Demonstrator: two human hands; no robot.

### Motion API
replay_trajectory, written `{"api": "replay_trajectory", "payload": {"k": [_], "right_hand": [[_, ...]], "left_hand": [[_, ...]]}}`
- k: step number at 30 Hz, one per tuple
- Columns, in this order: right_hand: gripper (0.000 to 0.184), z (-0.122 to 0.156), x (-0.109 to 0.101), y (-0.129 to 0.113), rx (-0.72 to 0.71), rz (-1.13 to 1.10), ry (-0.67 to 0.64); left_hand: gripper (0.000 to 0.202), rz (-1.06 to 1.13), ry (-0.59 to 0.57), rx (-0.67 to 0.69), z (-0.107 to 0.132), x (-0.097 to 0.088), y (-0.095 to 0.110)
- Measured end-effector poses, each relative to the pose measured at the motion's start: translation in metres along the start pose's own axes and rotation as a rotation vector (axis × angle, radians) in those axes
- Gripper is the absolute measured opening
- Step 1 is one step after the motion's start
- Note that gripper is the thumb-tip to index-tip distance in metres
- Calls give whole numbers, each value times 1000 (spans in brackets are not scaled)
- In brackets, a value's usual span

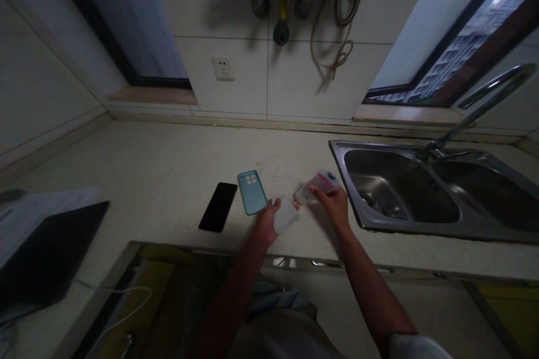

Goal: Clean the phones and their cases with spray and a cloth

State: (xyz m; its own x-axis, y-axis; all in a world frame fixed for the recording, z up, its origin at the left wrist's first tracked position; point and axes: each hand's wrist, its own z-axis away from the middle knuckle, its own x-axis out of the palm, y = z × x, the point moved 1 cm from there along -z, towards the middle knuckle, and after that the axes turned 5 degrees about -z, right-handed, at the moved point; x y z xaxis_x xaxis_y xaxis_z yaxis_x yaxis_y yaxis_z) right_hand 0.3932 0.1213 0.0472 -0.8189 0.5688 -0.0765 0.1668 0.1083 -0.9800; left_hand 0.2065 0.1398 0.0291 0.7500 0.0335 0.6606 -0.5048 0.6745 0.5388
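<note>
Bench: the pale stone bench [168, 162] runs along a tiled wall in dim light.
Sink: a steel double sink [343, 160] is set into the bench at the right.
Dark slab: a flat dark slab [46, 247] lies at the bench's left end; what it is cannot be told.
Tap: a curved tap [475, 112] arches over the sink.
Right hand: the right hand [334, 206] is just left of the sink's rim, its grip clenched on the packet.
Left hand: the left hand [266, 223] is near the bench's front edge, its grip pinching the white piece.
Black phone: the black phone [218, 206] lies flat, well clear of both hands.
Teal case: the teal case [251, 192] lies between the phone and the left hand, just beside the thumb.
Packet: the clear packet with pink print [318, 185] is low over the bench.
White piece: the small white piece [286, 214] is just beside the packet.
</note>
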Motion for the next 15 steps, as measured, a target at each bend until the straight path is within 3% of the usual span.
{"api": "replay_trajectory", "payload": {"k": [4,9,15], "right_hand": [[51,-27,-7,7,-49,74,8],[68,-32,-4,16,-145,55,-84],[56,-40,1,23,-175,126,-72]], "left_hand": [[32,64,-63,-3,12,-2,10],[36,137,-42,-14,21,0,20],[39,160,-70,-13,31,4,26]]}}
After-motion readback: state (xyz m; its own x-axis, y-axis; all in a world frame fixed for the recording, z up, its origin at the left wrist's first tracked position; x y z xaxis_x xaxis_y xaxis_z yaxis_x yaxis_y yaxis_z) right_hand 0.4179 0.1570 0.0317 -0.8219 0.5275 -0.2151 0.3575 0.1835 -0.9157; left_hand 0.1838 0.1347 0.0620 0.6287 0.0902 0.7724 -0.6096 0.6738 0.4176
